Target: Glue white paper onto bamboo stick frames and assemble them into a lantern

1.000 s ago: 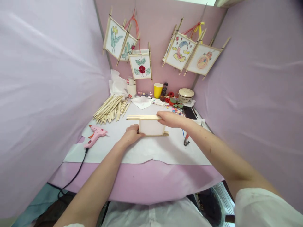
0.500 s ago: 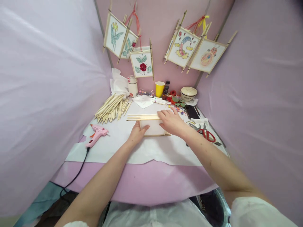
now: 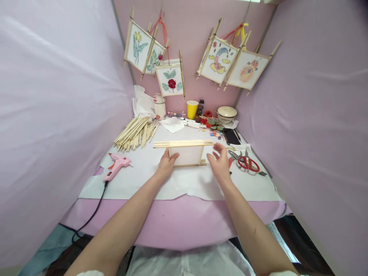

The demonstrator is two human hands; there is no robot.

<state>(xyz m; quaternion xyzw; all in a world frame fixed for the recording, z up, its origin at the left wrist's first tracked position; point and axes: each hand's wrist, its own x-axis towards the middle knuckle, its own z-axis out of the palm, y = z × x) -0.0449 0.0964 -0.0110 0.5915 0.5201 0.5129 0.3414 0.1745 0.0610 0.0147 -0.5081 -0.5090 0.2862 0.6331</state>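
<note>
A lantern frame (image 3: pixel 186 155) of thin bamboo sticks with white paper sides stands on the white cloth in front of me. Stick ends jut out past its left and right sides at the top. My left hand (image 3: pixel 166 165) grips its left edge, thumb against the near white panel; the other fingers are mostly hidden behind it. To the right of the frame, my right hand (image 3: pixel 219 163) is off it, fingers apart and curved, holding nothing. Just beyond that hand lie red-handled scissors (image 3: pixel 248 164).
A pink glue gun (image 3: pixel 117 166) with a black cord lies at left, below a pile of bamboo sticks (image 3: pixel 133 132). Behind are a bottle (image 3: pixel 159 107), a yellow cup (image 3: pixel 192 110), a lidded bowl (image 3: pixel 227 115) and a phone (image 3: pixel 231 136). Decorated lanterns (image 3: pixel 220 57) hang above.
My right hand has let go of the lantern frame's top sticks and moved right and toward me. My left hand keeps its hold. The view has shifted slightly.
</note>
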